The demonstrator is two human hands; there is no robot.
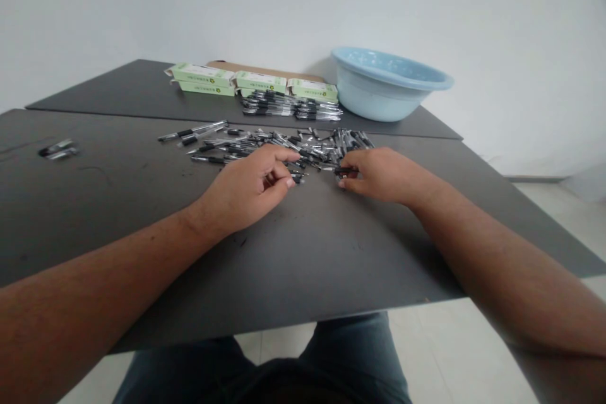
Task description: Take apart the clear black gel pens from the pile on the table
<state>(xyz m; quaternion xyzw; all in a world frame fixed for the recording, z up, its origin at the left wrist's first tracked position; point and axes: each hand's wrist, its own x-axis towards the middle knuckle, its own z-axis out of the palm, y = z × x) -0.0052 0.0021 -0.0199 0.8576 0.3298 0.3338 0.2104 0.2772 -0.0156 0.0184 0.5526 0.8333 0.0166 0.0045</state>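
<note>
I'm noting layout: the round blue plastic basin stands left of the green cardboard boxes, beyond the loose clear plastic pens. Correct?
The side is wrong: in the head view, the round blue plastic basin stands right of the green cardboard boxes, beyond the loose clear plastic pens.

Clear black-gripped pens (284, 142), jumbled, lying crisscross
</note>
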